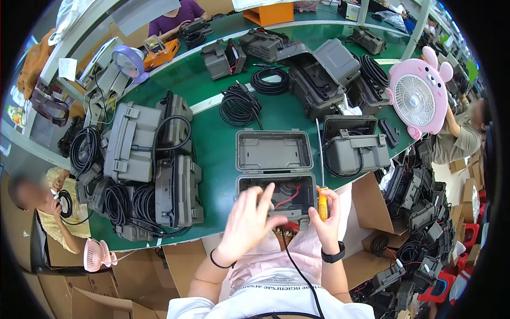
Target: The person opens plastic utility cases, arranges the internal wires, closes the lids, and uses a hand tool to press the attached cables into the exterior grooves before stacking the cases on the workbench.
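Observation:
In my right hand point(326, 218) is a screwdriver point(322, 204) with a yellow-orange handle, its long shaft pointing up and away from me. My left hand point(249, 223) is over the front left of an opened grey plastic box point(274, 151), fingers spread. The box's lid is folded back, lying away from me. Inside the box, red wires point(289, 198) show against the dark interior. Part of the box's front is hidden behind my left hand. A black cable point(292, 260) runs from near the box down across my lap.
Grey boxes point(127, 141) and coiled black cables point(85, 149) crowd the left. More boxes point(356, 151) and a pink fan point(418, 95) stand right. A coiled cable point(239, 105) lies behind the open box. Other people point(180, 18) sit around the green table point(212, 143). Cardboard boxes point(186, 266) stand below.

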Available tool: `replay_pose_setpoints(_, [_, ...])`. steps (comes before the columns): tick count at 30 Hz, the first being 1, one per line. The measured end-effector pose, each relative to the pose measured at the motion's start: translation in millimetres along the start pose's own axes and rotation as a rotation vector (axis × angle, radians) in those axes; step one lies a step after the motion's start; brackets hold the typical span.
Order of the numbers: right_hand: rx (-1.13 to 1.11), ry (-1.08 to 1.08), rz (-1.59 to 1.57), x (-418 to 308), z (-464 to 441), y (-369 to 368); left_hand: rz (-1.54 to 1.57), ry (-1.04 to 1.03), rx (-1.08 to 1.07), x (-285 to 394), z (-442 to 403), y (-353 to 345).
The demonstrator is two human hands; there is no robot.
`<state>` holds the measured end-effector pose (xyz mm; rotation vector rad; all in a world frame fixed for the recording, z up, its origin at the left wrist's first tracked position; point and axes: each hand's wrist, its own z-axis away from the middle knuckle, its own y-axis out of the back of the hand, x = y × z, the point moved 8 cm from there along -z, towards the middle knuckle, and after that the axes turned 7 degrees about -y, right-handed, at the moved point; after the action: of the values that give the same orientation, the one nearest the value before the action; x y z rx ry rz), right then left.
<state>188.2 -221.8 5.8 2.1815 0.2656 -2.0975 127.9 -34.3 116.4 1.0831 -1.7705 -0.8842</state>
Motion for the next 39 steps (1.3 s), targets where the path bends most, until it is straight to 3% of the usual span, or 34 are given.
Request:
replay_pose_setpoints(4, [-0.008,-0.110,-0.128,-10,0,1,-0.319,-0.092,-0.183,5,35,-35])
replay_pose_setpoints(5, [0.011,-0.043,-0.133,-12,-3,2,-0.487,-0.205,-0.174,5,45,-42])
replay_pose_setpoints(9, [0.030,-0.173,-0.138,-3,-17,7,-0.336,-0.178,-0.056,-2,60,-25])
replay_pose_setpoints(13, [-0.016,0.032,-0.135,-49,-46,-17,-0.325,-0.155,-0.010,-12,72,-21])
replay_pose_setpoints(17, [-0.092,0.001,0.068,-54,-74,-29,-0.420,-0.248,0.027,-2,83,-24])
replay_pose_setpoints(20, [-0.113,0.068,-0.105,-59,-78,-30,-0.460,-0.272,0.052,3,82,-23])
replay_pose_setpoints(27, [0.016,0.245,-0.037,-80,-64,-5,-0.214,-0.149,0.124,-12,63,-9])
replay_pose_setpoints(30, [0.007,0.287,-0.069,-86,-57,-4,0.108,-0.015,0.244,-30,50,-7])
replay_pose_setpoints(32, [-0.024,0.341,-0.028,-90,-56,-12,0.065,-0.017,0.336,-33,40,2])
replay_pose_setpoints(35, [0.035,0.239,0.006,-76,-56,-17,0.066,0.063,0.474,-47,38,6])
replay_pose_setpoints(38, [0.030,0.038,-0.131,-56,-54,-19,0.323,0.248,0.611,-65,41,-5])
replay_pose_setpoints(39, [0.029,0.094,-0.112,-58,-53,-22,0.361,0.275,0.618,-70,43,-9])
